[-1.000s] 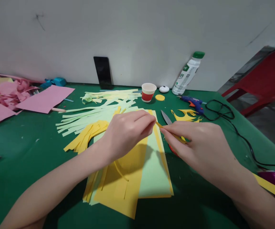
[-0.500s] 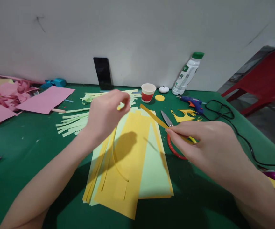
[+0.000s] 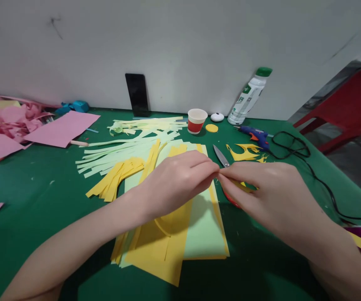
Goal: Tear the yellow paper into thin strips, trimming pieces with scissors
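Left hand [image 3: 182, 179] has swung back to meet right hand [image 3: 271, 188]; both now seem to work one yellow strip [image 3: 242, 186]. Right pinches it near scissors [image 3: 221, 156]; left's hold hidden, can't tell. Below: yellow sheet [image 3: 171, 266], pale green sheet [image 3: 203, 240], worktop [image 3: 39, 200].

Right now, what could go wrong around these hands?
The thin yellow strip in the right hand, whose fingertips meet the left hand, could crease. That right hand might brush the scissors lying beside it. Its forearm could snag the black cord of the glue gun.
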The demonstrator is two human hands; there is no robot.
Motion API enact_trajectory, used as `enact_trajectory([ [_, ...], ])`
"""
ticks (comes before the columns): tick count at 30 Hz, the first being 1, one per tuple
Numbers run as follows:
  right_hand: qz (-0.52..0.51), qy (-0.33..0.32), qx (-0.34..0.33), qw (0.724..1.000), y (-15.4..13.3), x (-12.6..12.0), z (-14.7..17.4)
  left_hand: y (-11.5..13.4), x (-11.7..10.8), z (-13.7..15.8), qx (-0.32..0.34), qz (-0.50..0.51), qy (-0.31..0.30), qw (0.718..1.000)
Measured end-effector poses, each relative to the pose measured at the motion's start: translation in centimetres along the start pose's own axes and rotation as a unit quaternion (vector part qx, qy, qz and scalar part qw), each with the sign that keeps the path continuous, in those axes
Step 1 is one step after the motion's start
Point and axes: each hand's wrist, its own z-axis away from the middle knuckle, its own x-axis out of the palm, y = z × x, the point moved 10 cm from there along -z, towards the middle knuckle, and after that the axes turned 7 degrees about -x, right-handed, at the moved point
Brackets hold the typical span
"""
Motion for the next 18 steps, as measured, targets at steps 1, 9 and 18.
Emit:
enact_trajectory([
  [1, 0.001, -0.002, 0.0, 1.0, 0.0, 0.1, 0.0, -0.1, -0.2, 0.0, -0.005, -0.006, 0.01, 1.0],
  [9, 0.008, -0.001, 0.017, 1.0, 0.5, -0.2, -0.1, -2.4, -2.0, -0.2, -0.055, -0.067, 0.087, 0.992],
  [18, 0.012, 0.01, 0.05, 0.999, 1.7, -0.8, 0.3, -6.0, -3.0, -0.1, -0.121, -0.122, 0.089, 0.981],
])
